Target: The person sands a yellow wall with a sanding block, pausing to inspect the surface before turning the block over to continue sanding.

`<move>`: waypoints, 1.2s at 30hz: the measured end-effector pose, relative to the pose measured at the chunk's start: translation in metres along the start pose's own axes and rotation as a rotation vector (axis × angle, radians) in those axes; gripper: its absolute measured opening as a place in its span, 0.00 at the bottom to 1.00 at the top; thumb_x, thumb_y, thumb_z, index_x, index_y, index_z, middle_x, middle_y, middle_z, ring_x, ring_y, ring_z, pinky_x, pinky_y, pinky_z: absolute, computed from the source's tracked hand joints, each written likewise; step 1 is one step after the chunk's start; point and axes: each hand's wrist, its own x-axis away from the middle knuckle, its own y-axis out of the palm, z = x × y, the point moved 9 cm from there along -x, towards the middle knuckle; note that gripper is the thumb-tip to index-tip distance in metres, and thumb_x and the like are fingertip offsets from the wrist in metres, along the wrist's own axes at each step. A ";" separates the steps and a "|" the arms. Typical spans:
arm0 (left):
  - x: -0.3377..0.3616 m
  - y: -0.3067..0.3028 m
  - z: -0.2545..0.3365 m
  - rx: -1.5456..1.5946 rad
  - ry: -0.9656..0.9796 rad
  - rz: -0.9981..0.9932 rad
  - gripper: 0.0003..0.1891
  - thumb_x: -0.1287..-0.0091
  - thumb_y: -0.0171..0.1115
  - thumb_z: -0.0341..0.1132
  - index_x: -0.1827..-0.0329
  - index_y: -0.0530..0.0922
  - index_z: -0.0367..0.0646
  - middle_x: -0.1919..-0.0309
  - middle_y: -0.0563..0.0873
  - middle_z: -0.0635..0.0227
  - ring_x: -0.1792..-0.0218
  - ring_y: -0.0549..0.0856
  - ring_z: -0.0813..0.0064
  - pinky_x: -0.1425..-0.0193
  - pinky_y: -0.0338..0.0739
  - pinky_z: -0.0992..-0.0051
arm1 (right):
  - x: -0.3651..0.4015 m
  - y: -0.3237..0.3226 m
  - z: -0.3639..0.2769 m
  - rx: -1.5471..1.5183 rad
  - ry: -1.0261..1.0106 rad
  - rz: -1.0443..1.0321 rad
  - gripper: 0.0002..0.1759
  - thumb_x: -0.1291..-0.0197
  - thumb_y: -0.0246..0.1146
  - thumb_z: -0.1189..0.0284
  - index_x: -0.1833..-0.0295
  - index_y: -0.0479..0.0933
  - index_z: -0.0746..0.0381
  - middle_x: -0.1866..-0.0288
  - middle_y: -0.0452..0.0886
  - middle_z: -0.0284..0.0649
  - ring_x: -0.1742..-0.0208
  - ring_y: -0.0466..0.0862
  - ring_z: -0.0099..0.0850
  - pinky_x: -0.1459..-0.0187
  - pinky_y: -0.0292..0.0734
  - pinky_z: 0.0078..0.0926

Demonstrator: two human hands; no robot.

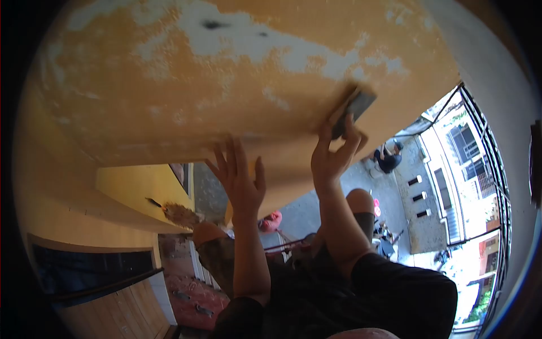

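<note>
A yellow-orange painted wall surface (186, 101) fills the upper view, with pale patches where the paint is worn away and two dark smudges near the top. In my right hand (333, 158) is a flat grey rectangular block (360, 104), gripped between thumb and fingers close against the painted surface. The block's edge is smeared by motion. My left hand (238, 181) is raised beside it, fingers spread and fingertips at the surface's lower edge, holding nothing.
A brush-like bundle (179, 214) with a dark handle sits on a yellow ledge at left. Below my legs are a red bag-like item (271, 221) and the grey floor. A person (388, 158) in dark clothing sits at right, near a low wall (420, 195) with slots.
</note>
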 end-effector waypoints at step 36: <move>-0.003 -0.011 0.020 -0.024 0.072 -0.079 0.31 0.34 0.64 0.40 0.27 0.68 0.45 0.23 0.56 0.46 0.23 0.50 0.37 0.24 0.48 0.39 | 0.034 0.004 0.001 0.078 -0.033 0.000 0.26 0.41 0.68 0.77 0.38 0.72 0.68 0.58 0.71 0.43 0.58 0.69 0.36 0.54 0.66 0.34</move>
